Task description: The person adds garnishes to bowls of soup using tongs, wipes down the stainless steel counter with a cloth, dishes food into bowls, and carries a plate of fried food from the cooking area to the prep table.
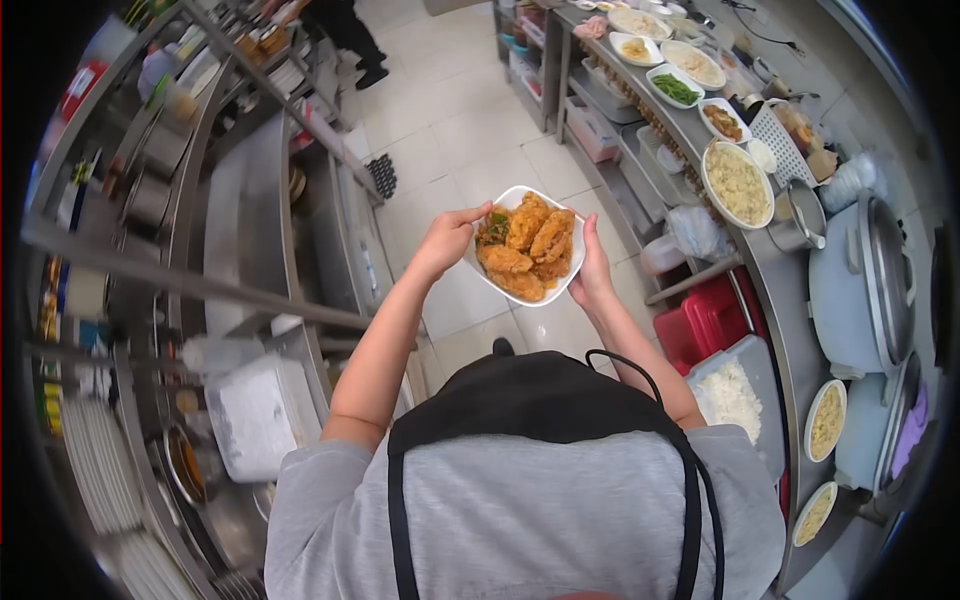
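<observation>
A white bowl [481, 270] of golden fried chicken pieces [526, 222] is held out in front of my body, above the tiled floor. Some green garnish [494, 228] sits among the chicken on the left side. My left hand [447, 243] grips the bowl's left rim, thumb and fingers closed on it. My right hand [593, 268] holds the right side, with the thumb along the rim and the other fingers mostly hidden beneath the bowl.
On the right, a steel counter [765, 290] carries several dishes, a large bowl of pale food [738, 185] and a big lidded pot [862, 285]. Steel shelving with stacked plates [98, 465] and a white tub [262, 415] stands left. Another person's legs [345, 38] show in the far aisle.
</observation>
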Motion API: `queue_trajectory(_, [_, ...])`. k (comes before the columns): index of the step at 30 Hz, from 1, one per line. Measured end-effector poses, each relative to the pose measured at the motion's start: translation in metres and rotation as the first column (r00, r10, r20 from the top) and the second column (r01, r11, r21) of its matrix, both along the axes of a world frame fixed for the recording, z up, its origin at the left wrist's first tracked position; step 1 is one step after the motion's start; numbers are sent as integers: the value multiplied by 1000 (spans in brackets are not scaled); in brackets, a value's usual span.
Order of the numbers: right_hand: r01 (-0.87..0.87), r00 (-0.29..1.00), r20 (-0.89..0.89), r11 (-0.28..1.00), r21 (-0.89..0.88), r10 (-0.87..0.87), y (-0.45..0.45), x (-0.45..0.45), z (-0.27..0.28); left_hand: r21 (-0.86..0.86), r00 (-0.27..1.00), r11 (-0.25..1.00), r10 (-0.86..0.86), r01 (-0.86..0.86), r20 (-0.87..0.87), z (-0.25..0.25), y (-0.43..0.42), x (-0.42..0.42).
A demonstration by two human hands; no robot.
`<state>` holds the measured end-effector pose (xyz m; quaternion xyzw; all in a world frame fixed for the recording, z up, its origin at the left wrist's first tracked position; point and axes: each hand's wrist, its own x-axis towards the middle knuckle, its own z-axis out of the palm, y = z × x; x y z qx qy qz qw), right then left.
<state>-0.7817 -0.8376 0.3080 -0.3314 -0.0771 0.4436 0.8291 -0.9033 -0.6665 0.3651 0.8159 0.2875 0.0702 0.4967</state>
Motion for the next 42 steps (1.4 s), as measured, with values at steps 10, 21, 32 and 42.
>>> queue_trajectory(10, [250, 967, -49, 968, 6, -249, 75, 137, -5, -286, 990, 948, -139, 142, 32, -5, 98, 169])
queue_trajectory(21, [257, 963, -65, 963, -82, -263, 145, 340, -24, -818, 959, 543, -280, 190, 37, -23, 175, 340])
queue_trajectory(32, [21, 992, 128, 1000, -20, -19, 297, 434, -28, -790, 998, 611, -69, 49, 9, -43, 310, 409])
queue_trajectory(42, [894, -134, 973, 446, 37, 188, 433, 665, -105, -758, 996, 646, -64, 90, 63, -7, 453, 491])
